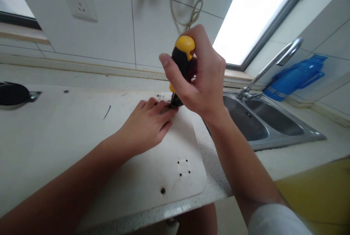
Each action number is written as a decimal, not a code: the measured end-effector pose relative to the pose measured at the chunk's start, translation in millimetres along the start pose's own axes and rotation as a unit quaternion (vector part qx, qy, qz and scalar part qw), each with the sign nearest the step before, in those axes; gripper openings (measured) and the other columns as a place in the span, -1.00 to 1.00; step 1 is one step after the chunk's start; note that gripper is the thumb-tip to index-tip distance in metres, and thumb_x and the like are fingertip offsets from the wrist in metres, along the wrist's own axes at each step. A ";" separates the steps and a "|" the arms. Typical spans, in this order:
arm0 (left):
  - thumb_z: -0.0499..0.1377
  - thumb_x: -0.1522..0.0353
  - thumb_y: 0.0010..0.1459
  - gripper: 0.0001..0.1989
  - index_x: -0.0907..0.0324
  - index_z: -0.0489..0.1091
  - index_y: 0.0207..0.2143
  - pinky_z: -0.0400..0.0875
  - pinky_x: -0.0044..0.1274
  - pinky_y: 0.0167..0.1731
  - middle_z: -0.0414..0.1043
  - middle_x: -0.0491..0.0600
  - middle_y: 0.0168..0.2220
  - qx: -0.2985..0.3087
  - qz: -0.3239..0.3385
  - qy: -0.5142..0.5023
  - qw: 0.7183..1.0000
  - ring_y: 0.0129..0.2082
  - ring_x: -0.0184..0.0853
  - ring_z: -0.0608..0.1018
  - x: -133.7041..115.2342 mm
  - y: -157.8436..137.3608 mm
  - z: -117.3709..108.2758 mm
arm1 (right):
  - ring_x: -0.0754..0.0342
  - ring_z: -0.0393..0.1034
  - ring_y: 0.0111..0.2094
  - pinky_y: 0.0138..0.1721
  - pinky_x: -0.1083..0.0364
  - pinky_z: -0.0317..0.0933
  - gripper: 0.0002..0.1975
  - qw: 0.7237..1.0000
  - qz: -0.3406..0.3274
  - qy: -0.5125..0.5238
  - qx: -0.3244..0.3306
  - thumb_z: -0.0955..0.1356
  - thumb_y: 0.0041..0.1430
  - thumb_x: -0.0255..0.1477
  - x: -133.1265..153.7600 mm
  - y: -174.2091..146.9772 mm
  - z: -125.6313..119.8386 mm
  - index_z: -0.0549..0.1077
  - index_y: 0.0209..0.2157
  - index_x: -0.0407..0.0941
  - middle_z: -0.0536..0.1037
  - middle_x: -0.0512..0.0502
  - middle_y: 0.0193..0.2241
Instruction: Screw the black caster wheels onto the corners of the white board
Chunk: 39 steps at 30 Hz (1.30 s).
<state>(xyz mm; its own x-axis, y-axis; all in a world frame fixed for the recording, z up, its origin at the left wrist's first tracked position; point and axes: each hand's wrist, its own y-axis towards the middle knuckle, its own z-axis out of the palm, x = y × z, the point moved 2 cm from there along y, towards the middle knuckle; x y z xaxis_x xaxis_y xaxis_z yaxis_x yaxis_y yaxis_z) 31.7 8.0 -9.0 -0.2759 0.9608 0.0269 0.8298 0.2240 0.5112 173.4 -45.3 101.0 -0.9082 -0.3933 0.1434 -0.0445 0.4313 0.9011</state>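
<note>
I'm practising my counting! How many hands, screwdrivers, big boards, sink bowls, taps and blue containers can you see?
Bare hands: 2 (left hand, right hand)
Yellow-and-black-handled screwdriver: 1
Flat white round-cornered board: 1
Grey steel sink bowls: 2 (left bowl, right bowl)
Curved shiny metal tap: 1
Blue container with handle: 1
Total: 8

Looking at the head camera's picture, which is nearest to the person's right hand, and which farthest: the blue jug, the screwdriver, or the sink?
From the right hand:
1. Screwdriver, in its grip.
2. Sink, to the right.
3. Blue jug, farther right, past most of the sink.
</note>
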 end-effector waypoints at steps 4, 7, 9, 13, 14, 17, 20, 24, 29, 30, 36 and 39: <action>0.14 0.30 0.51 -0.58 0.02 0.51 0.33 0.49 -0.05 -0.02 0.58 0.13 0.20 -0.005 0.000 0.001 1.000 0.08 0.13 0.54 0.2 -0.2 0.7 | 0.09 0.44 -0.22 -0.20 0.08 0.36 -0.66 1.000 0.004 0.014 -0.027 0.34 0.51 -0.01 2.9 -0.2 -3.3 0.33 -0.08 0.00 0.48 -0.01 -0.21; 0.14 0.29 0.51 -0.58 0.01 0.51 0.33 0.50 -0.05 -0.03 0.58 0.14 0.20 -0.002 0.000 0.001 1.000 0.07 0.12 0.55 0.4 0.1 0.6 | 0.10 0.39 -0.25 -0.22 0.08 0.35 -0.66 0.999 0.026 0.018 -0.040 0.35 0.50 -0.02 3.9 -0.2 -5.4 0.34 -0.08 0.01 0.48 -0.02 -0.20; 0.14 0.29 0.50 -0.59 0.01 0.52 0.32 0.51 -0.05 -0.03 0.58 0.15 0.20 0.000 0.001 0.001 1.000 0.06 0.12 0.55 0.3 0.4 0.2 | 0.10 0.38 -0.27 -0.23 0.08 0.34 -0.66 0.999 0.027 0.022 -0.038 0.36 0.49 -0.01 2.9 0.1 -4.8 0.34 -0.10 0.01 0.47 -0.01 -0.23; 0.15 0.30 0.49 -0.61 0.01 0.55 0.28 0.50 -0.06 -0.05 0.59 0.15 0.17 -0.003 -0.001 0.001 1.000 0.05 0.11 0.56 -0.1 1.0 -0.6 | 0.10 0.36 -0.28 -0.24 0.08 0.32 -0.66 0.999 0.020 0.022 -0.027 0.37 0.47 -0.01 -1.1 0.2 -1.4 0.34 -0.11 0.01 0.45 0.01 -0.27; 0.16 0.30 0.49 -0.61 0.01 0.55 0.27 0.50 -0.07 -0.05 0.59 0.15 0.16 -0.005 -0.002 0.001 1.000 0.05 0.11 0.56 -0.2 1.1 -0.8 | 0.10 0.36 -0.28 -0.23 0.08 0.32 -0.67 0.999 0.022 0.020 -0.026 0.37 0.47 -0.02 -1.7 0.0 -1.0 0.34 -0.11 0.02 0.45 0.01 -0.28; 0.16 0.31 0.48 -0.62 0.02 0.55 0.27 0.50 -0.07 -0.05 0.59 0.16 0.14 -0.007 0.000 0.000 1.000 0.06 0.12 0.56 -0.6 1.4 -1.1 | 0.08 0.39 -0.26 -0.22 0.07 0.35 -0.70 0.999 0.025 0.014 -0.033 0.37 0.47 -0.06 -1.5 -0.7 -1.5 0.34 -0.10 0.01 0.47 -0.01 -0.25; 0.15 0.31 0.48 -0.60 0.04 0.55 0.28 0.51 -0.05 -0.04 0.59 0.16 0.15 0.000 0.000 0.002 1.000 0.06 0.14 0.56 -0.9 2.0 -1.7 | 0.05 0.46 -0.20 -0.16 0.05 0.40 -0.76 0.999 0.002 0.010 -0.047 0.35 0.50 -0.14 -1.1 -0.9 -3.1 0.36 -0.03 0.02 0.50 -0.08 -0.12; 0.15 0.32 0.47 -0.60 0.07 0.54 0.28 0.52 -0.03 -0.02 0.58 0.17 0.16 0.007 0.001 0.002 1.000 0.07 0.16 0.56 -1.5 2.9 -2.8 | 0.00 0.51 -0.12 -0.10 0.01 0.44 -0.82 0.997 -0.050 0.001 -0.061 0.35 0.50 -0.20 -2.9 -0.2 -3.9 0.39 0.00 0.03 0.51 -0.14 -0.03; 0.16 0.32 0.48 -0.61 0.04 0.54 0.27 0.51 -0.06 -0.02 0.58 0.17 0.18 0.001 0.000 0.004 1.000 0.10 0.15 0.55 -2.1 2.6 -3.5 | -0.05 0.54 -0.07 -0.12 -0.01 0.44 -0.79 0.998 -0.031 -0.019 -0.043 0.34 0.51 -0.14 -4.4 -1.0 -3.8 0.46 -0.02 0.04 0.55 -0.15 -0.06; 0.16 0.32 0.47 -0.61 0.04 0.54 0.27 0.51 -0.07 -0.02 0.58 0.17 0.18 0.000 0.000 0.003 1.000 0.10 0.14 0.55 -2.2 2.4 -3.4 | -0.05 0.54 -0.06 -0.12 -0.01 0.44 -0.78 0.999 -0.027 -0.022 -0.036 0.35 0.50 -0.13 -3.5 -1.1 -4.7 0.47 -0.01 0.05 0.57 -0.16 -0.06; 0.17 0.32 0.48 -0.61 0.01 0.53 0.29 0.50 -0.06 0.01 0.57 0.15 0.21 -0.008 -0.002 -0.013 1.000 0.11 0.12 0.54 -1.5 0.9 -1.7 | 0.03 0.50 -0.25 -0.22 0.02 0.41 -0.73 0.999 -0.034 -0.016 0.018 0.35 0.48 -0.17 4.9 4.1 -19.4 0.53 0.10 0.08 0.61 -0.08 -0.10; 0.16 0.32 0.48 -0.58 0.04 0.51 0.32 0.50 -0.05 0.03 0.56 0.16 0.22 -0.004 -0.002 -0.007 1.000 0.14 0.14 0.54 -1.2 1.2 -1.1 | 0.04 0.48 -0.28 -0.22 0.03 0.39 -0.70 0.998 -0.045 -0.039 0.022 0.34 0.50 -0.17 6.4 8.0 -26.1 0.57 0.12 0.05 0.61 -0.07 -0.14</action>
<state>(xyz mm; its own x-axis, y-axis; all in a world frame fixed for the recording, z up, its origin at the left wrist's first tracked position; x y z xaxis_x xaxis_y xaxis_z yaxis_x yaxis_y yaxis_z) 32.5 6.9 -7.4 -0.2729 0.9620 0.0119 0.8248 0.2275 0.5176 178.1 -65.6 119.8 -0.9290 -0.3689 0.0287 -0.1445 0.4331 0.8897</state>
